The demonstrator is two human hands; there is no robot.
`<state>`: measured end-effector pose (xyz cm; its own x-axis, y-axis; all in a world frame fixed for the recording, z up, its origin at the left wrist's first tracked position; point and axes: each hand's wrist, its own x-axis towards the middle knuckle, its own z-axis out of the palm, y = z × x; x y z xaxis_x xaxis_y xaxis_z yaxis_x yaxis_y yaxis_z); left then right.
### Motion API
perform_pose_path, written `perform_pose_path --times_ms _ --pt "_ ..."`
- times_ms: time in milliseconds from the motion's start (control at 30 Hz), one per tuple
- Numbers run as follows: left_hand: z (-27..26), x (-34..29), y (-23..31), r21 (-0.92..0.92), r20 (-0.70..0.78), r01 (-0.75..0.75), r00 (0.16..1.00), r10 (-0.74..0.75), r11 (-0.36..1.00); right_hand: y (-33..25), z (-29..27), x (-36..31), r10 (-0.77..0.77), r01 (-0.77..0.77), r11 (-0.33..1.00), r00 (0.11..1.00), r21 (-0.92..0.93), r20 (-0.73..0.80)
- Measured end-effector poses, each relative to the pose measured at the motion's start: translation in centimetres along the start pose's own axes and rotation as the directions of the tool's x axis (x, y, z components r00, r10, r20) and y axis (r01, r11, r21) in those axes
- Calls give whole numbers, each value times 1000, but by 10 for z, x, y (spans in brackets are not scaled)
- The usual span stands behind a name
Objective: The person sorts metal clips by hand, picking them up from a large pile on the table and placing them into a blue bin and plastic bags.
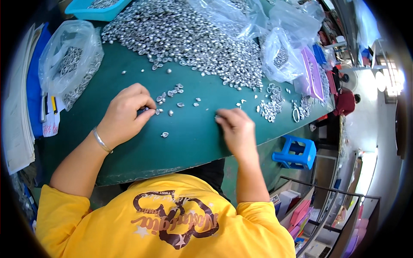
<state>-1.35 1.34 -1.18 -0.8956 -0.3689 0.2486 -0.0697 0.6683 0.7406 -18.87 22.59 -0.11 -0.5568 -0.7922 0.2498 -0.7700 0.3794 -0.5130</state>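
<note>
My left hand (127, 112), with a silver bangle (101, 140) at its wrist, rests over the green tabletop (189, 146). Its thumb and fingers close around a small silver metal piece, mostly hidden by the fingers. Beside its fingertips lie several loose cup-shaped metal pieces (171, 112), and one metal piece (164, 134) sits apart, closer to the front edge. To the right, my right hand (237, 129) is pinched just above the tabletop; whatever is between its fingertips is too small to name. Small pale chips (241, 103) lie just beyond it.
A large heap of metal pieces (185, 38) spreads across the back. Plastic bags of pieces (71, 60) stand at left and back right (282, 56), near a purple basket (312, 75). A small pile (271, 105) lies right. A blue stool (297, 152) stands on the floor; another person (345, 102) is farther off.
</note>
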Motion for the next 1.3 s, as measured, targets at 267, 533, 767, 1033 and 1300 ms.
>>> perform_pose_path --times_ms 267,533,767,1033,1300 --pt "0 1 4 -23 16 48 999 -47 999 35 -12 -6 39 -53 996 984 -76 -176" --pt "-2 1 3 -7 33 43 999 -42 999 64 -20 5 -126 -48 914 911 -403 -394" --pt "-1 2 6 -14 18 57 998 -57 998 49 1 -7 163 -216 965 938 -150 -307" --pt "-1 1 7 -21 23 81 996 -81 996 45 -10 -14 107 -166 947 970 -274 -218" --pt "-1 2 6 -43 24 45 999 -44 998 57 -4 -11 -10 -76 969 938 -236 -347"
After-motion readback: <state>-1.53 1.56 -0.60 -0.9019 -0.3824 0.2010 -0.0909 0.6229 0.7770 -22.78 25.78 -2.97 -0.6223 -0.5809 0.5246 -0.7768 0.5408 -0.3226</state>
